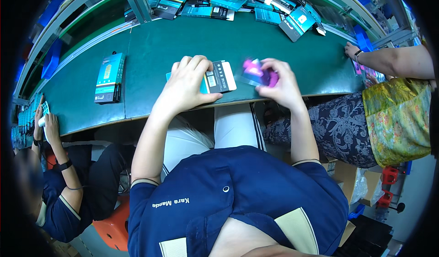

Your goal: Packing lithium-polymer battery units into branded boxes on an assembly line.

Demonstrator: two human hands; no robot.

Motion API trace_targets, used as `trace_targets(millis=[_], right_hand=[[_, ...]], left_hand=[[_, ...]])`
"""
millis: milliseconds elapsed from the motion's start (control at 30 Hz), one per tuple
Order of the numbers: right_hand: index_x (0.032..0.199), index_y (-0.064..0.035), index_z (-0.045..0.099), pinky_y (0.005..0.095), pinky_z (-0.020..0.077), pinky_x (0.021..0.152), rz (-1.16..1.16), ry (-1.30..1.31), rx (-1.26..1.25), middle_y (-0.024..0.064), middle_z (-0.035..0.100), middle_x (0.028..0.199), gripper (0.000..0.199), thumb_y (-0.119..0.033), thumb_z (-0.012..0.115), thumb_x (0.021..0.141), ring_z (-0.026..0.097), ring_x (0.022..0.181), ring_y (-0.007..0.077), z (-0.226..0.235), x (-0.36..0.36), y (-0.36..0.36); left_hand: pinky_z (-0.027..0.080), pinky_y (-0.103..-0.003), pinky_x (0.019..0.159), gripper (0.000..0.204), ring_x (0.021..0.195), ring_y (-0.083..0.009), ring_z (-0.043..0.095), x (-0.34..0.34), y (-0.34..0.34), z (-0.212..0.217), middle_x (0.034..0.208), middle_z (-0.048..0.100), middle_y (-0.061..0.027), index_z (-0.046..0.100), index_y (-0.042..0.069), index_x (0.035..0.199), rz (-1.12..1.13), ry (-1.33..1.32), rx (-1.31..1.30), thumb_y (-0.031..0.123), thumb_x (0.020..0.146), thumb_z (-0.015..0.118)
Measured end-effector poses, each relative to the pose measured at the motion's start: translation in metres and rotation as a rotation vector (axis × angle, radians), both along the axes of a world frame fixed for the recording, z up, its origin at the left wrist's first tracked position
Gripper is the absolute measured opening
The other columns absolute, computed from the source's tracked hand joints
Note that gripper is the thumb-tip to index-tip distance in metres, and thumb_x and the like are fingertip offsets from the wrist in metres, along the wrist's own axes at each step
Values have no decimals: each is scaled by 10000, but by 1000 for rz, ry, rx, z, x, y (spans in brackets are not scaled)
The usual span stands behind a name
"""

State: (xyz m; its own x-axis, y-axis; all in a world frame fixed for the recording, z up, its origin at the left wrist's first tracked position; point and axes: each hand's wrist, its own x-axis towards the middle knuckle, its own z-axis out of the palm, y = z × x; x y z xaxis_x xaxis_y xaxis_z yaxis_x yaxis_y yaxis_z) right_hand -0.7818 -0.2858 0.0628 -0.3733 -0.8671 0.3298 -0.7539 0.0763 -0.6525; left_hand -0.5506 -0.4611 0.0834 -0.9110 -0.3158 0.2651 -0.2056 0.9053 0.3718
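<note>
Near the front edge of the green bench, a flat teal and black carton lies with a white flap sticking out at its right end. Over its left part sits my left hand, fingers curled round and gripping it. To the right, my right hand pinches a purple item in what looks like clear plastic. Motion blurs this item, so its exact kind does not show. A small gap separates it from the carton's flap end.
On the bench's left stands a small stack of similar teal cartons. Many more cartons are piled along the back. A co-worker's arm reaches in at right; another person's hands work at far left. A metal post rises at the back.
</note>
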Motion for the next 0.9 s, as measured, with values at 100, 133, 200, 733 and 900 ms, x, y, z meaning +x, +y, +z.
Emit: trace_targets(millis=[100,133,200,733,900], right_hand=[[1031,-88,599,550,227,1131,329,55,105,120,572,1311,435,-196,743,635,499,1249,328,3,19,-14],[1072,-93,601,530,262,1130,368,16,156,156,513,1371,429,-149,707,659,459,1310,355,6,25,-18],[1155,-90,589,505,312,1126,386,-208,54,172,463,1423,437,-39,647,724,409,1372,342,12,38,-29],[1063,25,636,286,469,947,333,-755,-697,121,642,1085,133,-19,563,960,602,1066,170,32,96,-100],[1044,20,592,270,502,878,285,-1110,-646,112,657,1064,106,-25,591,947,630,954,141,28,91,-100]], left_hand=[[417,-403,958,626,1129,-314,504,-2,-3,-6,1188,551,-125,583,27,1095,13,54,44,323,611,849],[418,-405,955,672,1142,-306,500,-3,-6,-5,1198,551,-124,578,22,1112,-10,27,43,341,590,858],[426,-415,953,753,1079,-320,548,-5,-8,0,1119,583,-133,550,32,1155,-17,105,12,352,553,870],[490,-288,881,312,996,-151,592,-30,15,17,1049,610,-133,397,47,1164,46,1142,1058,3,938,607],[451,-228,789,172,906,-78,542,-35,17,11,1044,590,-80,494,43,1052,123,1184,990,19,938,621]])
